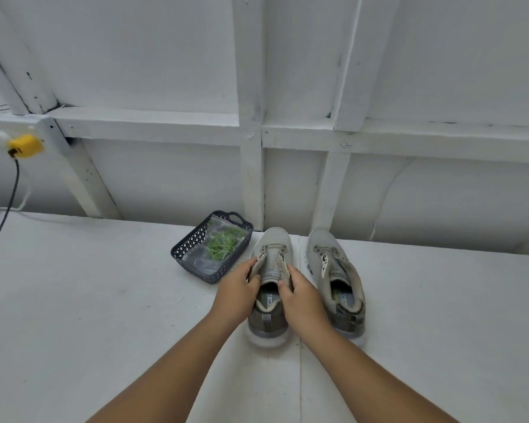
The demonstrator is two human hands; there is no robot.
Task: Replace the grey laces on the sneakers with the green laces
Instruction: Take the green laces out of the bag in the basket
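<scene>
Both hands, left hand [237,290] and right hand [300,296], are gripping the near grey mesh sneaker [271,270] at its collar, probably steadying it for lacing. Green laces [223,243] are waiting bagged in the dark plastic basket [187,250] alongside.

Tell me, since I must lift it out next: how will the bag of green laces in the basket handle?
The bag of green laces looks like thin clear plastic, so probably floppy and light. Its glossy film may slip when pinched. Lying loose in the basket, it should lift free.
</scene>
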